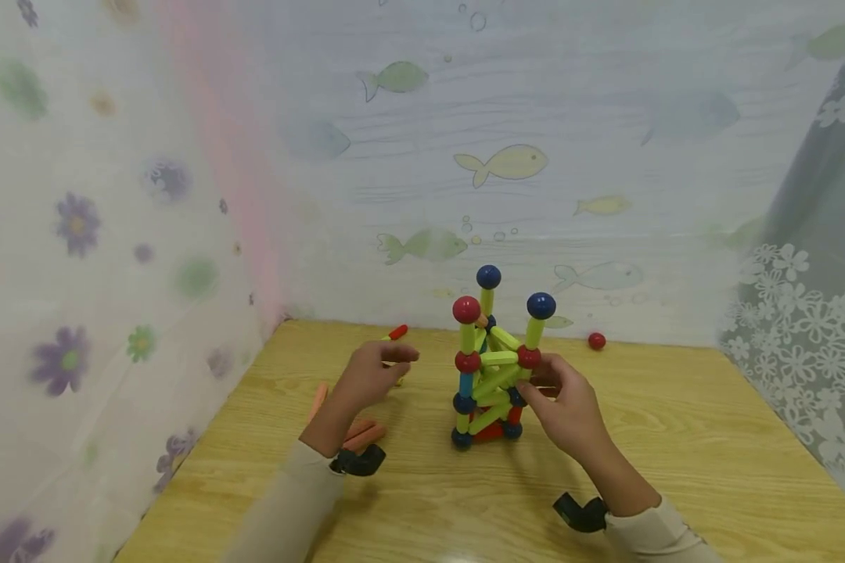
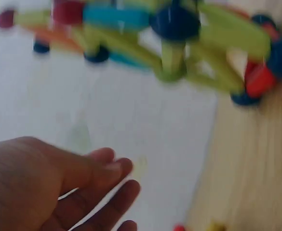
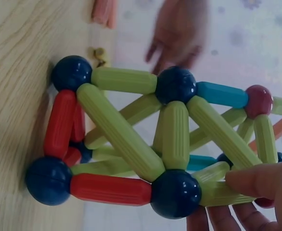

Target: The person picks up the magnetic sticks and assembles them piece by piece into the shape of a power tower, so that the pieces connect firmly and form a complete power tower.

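Observation:
A tower of magnetic rods and balls (image 1: 493, 381) stands upright on the table, built of lime, red and light blue rods joined by dark blue and red balls. Three lime rods rise from its top, capped by a red ball (image 1: 466, 310) and two blue balls. My right hand (image 1: 566, 410) pinches a lime rod (image 3: 222, 193) on the tower's right side, between a blue ball (image 3: 176, 193) and a red one. To the left of the tower, my left hand (image 1: 366, 379) hovers with relaxed fingers, apart from it and holding nothing.
Loose orange rods (image 1: 366, 436) lie under my left wrist, and another orange rod (image 1: 318, 400) is farther left. Beyond the left hand lies a red rod (image 1: 398, 332). A loose red ball (image 1: 596, 341) sits near the table's back edge, before a fish-printed curtain (image 1: 535, 94).

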{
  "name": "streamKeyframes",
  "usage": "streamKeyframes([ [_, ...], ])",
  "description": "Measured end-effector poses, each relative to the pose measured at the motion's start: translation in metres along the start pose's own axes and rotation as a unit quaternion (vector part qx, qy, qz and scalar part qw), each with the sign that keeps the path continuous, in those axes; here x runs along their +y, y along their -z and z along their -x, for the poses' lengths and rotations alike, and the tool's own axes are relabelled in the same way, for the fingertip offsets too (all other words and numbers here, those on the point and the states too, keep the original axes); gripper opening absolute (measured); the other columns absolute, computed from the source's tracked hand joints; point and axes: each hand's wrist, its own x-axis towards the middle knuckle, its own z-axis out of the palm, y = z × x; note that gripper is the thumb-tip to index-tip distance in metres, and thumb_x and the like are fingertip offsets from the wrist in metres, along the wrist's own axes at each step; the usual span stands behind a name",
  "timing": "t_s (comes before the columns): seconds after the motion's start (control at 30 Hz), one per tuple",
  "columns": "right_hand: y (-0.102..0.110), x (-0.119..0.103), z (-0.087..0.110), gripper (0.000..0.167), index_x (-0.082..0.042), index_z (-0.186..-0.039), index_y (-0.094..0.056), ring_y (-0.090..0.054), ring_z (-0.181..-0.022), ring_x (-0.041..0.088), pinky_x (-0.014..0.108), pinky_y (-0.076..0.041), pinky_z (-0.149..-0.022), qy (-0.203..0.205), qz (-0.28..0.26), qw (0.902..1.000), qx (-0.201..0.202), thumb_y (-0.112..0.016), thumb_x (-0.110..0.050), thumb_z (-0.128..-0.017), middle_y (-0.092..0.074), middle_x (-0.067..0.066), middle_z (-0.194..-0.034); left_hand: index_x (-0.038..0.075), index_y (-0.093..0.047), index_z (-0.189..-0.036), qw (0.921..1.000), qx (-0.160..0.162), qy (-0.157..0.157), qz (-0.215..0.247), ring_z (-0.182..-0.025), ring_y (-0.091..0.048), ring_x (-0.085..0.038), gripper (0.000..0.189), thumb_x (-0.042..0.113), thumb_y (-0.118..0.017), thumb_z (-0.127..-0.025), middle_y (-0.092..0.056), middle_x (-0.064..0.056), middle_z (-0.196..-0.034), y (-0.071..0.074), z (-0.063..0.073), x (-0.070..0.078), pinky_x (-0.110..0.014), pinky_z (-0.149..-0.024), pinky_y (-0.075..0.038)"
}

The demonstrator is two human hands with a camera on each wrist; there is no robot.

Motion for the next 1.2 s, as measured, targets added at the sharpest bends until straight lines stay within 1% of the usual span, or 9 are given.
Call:
streamKeyframes([
  [0.13, -0.002, -0.001, 0.002, 0.036, -0.012, -0.132, -0.063, -0.069, -0.106, 0.021, 0.032, -0.056, -0.090, -0.002, 0.015, 0.9999, 0.003, -0.072, -0.020, -0.098, -0.071, 0.005, -0.119, 0.013, -0.077, -0.115, 0.9964, 0.035, 0.077, 0.010, -0.121, -0.065, -0.030, 0.027, -0.002, -0.060, -0.100, -0.073, -0.006, -0.121, 0.016, -0.004, -0.046, -0.050, -0.100, -0.054],
  [0.23, -0.003, -0.002, 0.004, 0.035, -0.013, -0.130, -0.064, -0.069, -0.104, 0.021, 0.029, -0.056, -0.088, -0.005, 0.023, 0.9997, 0.000, -0.073, -0.019, -0.097, -0.072, 0.004, -0.119, 0.012, -0.079, -0.111, 0.9929, 0.038, 0.112, -0.017, -0.121, -0.064, -0.033, 0.034, -0.009, -0.057, -0.095, -0.073, -0.009, -0.120, 0.018, -0.001, -0.066, -0.051, -0.100, -0.054],
  [0.43, -0.006, -0.005, 0.006, 0.031, -0.015, -0.125, -0.067, -0.070, -0.100, 0.019, 0.029, -0.057, -0.086, 0.004, 0.027, 0.9996, -0.006, -0.074, -0.019, -0.095, -0.073, 0.002, -0.118, 0.016, -0.080, -0.105, 0.9883, 0.024, 0.136, -0.065, -0.113, -0.065, -0.032, 0.046, -0.015, -0.051, -0.087, -0.072, -0.008, -0.118, 0.016, 0.001, -0.072, -0.044, -0.090, -0.055],
  [0.6, -0.006, -0.007, 0.007, 0.031, -0.015, -0.125, -0.068, -0.070, -0.099, 0.019, 0.029, -0.057, -0.085, 0.007, 0.031, 0.9995, -0.004, -0.075, -0.017, -0.094, -0.073, 0.001, -0.116, 0.014, -0.081, -0.104, 0.9874, 0.000, 0.119, -0.104, -0.109, -0.067, -0.031, 0.039, -0.015, -0.066, -0.084, -0.074, -0.008, -0.114, 0.014, 0.000, -0.071, -0.042, -0.086, -0.058],
  [0.73, -0.005, -0.008, 0.008, 0.031, -0.015, -0.125, -0.068, -0.070, -0.099, 0.019, 0.031, -0.057, -0.085, 0.007, 0.034, 0.9994, -0.004, -0.074, -0.017, -0.094, -0.073, 0.001, -0.114, 0.014, -0.082, -0.104, 0.9869, -0.019, 0.106, -0.120, -0.106, -0.068, -0.028, 0.028, -0.007, -0.076, -0.086, -0.075, -0.005, -0.109, 0.013, 0.000, -0.069, -0.043, -0.085, -0.059],
  [0.87, -0.005, -0.010, 0.008, 0.031, -0.016, -0.124, -0.068, -0.070, -0.098, 0.019, 0.032, -0.057, -0.084, 0.005, 0.036, 0.9993, -0.002, -0.074, -0.016, -0.094, -0.073, 0.001, -0.113, 0.017, -0.080, -0.109, 0.9910, -0.028, 0.061, -0.115, -0.101, -0.068, -0.021, 0.022, 0.006, -0.079, -0.090, -0.075, 0.000, -0.109, 0.016, -0.001, -0.053, -0.041, -0.085, -0.059],
  [1.03, -0.004, -0.011, 0.009, 0.031, -0.015, -0.125, -0.068, -0.069, -0.099, 0.020, 0.032, -0.057, -0.085, 0.002, 0.037, 0.9993, -0.004, -0.073, -0.016, -0.095, -0.073, 0.001, -0.114, 0.023, -0.077, -0.119, 0.9980, -0.005, -0.044, -0.046, -0.095, -0.069, -0.012, 0.027, 0.023, -0.081, -0.092, -0.074, 0.006, -0.108, 0.018, 0.001, -0.008, -0.035, -0.081, -0.058],
  [1.1, -0.004, -0.011, 0.009, 0.031, -0.015, -0.125, -0.068, -0.069, -0.100, 0.020, 0.031, -0.057, -0.085, 0.002, 0.037, 0.9993, -0.004, -0.073, -0.017, -0.095, -0.073, 0.002, -0.115, 0.025, -0.077, -0.119, 0.9951, 0.013, -0.097, -0.011, -0.095, -0.070, -0.011, 0.028, 0.028, -0.082, -0.091, -0.075, 0.008, -0.106, 0.019, 0.006, 0.014, -0.034, -0.081, -0.057],
  [1.2, -0.004, -0.012, 0.008, 0.031, -0.014, -0.126, -0.068, -0.069, -0.100, 0.021, 0.032, -0.057, -0.085, 0.002, 0.036, 0.9993, -0.004, -0.073, -0.016, -0.095, -0.073, 0.003, -0.116, 0.027, -0.078, -0.114, 0.9818, 0.045, -0.183, 0.027, -0.095, -0.070, -0.009, 0.025, 0.030, -0.083, -0.090, -0.076, 0.011, -0.103, 0.019, 0.017, 0.046, -0.034, -0.081, -0.057],
])
